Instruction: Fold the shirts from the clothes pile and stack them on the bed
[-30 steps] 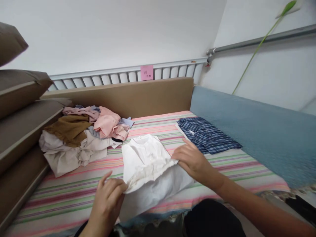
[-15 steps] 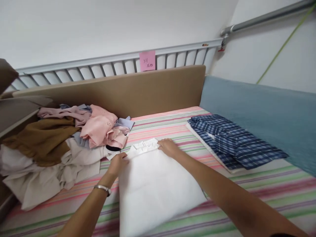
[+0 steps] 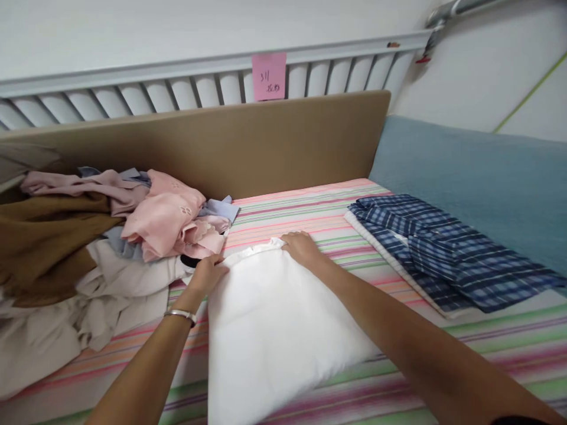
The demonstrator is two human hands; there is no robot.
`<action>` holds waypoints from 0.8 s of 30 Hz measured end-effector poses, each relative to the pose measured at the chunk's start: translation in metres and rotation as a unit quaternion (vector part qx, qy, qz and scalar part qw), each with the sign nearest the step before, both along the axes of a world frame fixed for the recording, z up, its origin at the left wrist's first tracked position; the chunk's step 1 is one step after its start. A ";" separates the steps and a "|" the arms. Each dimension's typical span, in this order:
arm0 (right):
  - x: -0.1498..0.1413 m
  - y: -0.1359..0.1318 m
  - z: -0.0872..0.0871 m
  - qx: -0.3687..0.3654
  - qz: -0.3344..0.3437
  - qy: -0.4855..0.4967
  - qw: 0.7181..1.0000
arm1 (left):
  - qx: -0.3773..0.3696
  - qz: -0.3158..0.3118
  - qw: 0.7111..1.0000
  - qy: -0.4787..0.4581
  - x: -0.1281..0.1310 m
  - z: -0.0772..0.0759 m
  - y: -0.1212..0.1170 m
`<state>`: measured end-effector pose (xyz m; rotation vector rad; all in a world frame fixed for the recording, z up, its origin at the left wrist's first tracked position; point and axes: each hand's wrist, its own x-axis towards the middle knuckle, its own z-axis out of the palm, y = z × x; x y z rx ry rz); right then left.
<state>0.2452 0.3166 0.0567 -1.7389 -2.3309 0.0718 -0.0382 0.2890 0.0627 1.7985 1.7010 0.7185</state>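
Note:
A white garment with a waistband (image 3: 274, 313) lies folded in front of me on the striped bed sheet (image 3: 305, 212). My left hand (image 3: 207, 274) is closed on the left end of its waistband, thumb on top. At the other end, my right hand (image 3: 302, 248) grips the right corner, its fingers curled over the edge. Between the hands the band runs slightly crumpled. Parts of the fingers under the cloth are hidden.
To the left is a loose heap with a pink garment (image 3: 166, 215), a brown garment (image 3: 48, 242) and off-white cloth (image 3: 128, 289). A folded blue plaid garment (image 3: 443, 248) lies on the right. A brown board (image 3: 287, 144) and a blue panel (image 3: 465, 165) border the bed.
The view has shifted lower and closer. Both hands keep their hold on the waistband, whose inner side showed before and now appears as a narrower, rolled edge.

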 end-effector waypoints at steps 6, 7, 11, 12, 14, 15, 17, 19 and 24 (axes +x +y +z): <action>0.005 0.000 0.001 0.008 -0.005 -0.001 1.000 | 0.011 -0.013 1.000 0.024 -0.002 -0.003 0.004; 0.003 0.000 0.003 0.002 -0.007 -0.002 1.000 | 0.011 -0.014 0.999 0.033 0.000 -0.002 0.004; -0.002 -0.011 0.012 0.000 -0.040 0.012 0.999 | 0.058 0.014 0.995 0.082 0.014 0.003 -0.007; 0.001 -0.019 0.015 0.017 -0.048 0.032 0.998 | 0.092 0.009 0.991 0.099 0.019 0.005 -0.014; 0.015 -0.047 0.020 0.058 -0.047 0.108 0.991 | 0.159 -0.039 0.978 0.129 0.029 0.010 -0.037; 0.026 -0.066 0.022 0.073 -0.047 0.161 0.983 | 0.180 -0.073 0.971 0.136 0.032 0.012 -0.052; 0.053 -0.111 0.020 0.061 -0.071 0.277 0.956 | 0.182 -0.118 0.970 0.113 0.034 0.014 -0.088; 0.078 -0.158 0.011 -0.011 -0.138 0.393 0.909 | 0.150 -0.075 0.985 0.041 0.027 0.011 -0.130; 0.097 -0.234 -0.012 -0.187 -0.233 0.580 0.758 | 0.017 0.212 0.957 -0.198 -0.005 -0.027 -0.231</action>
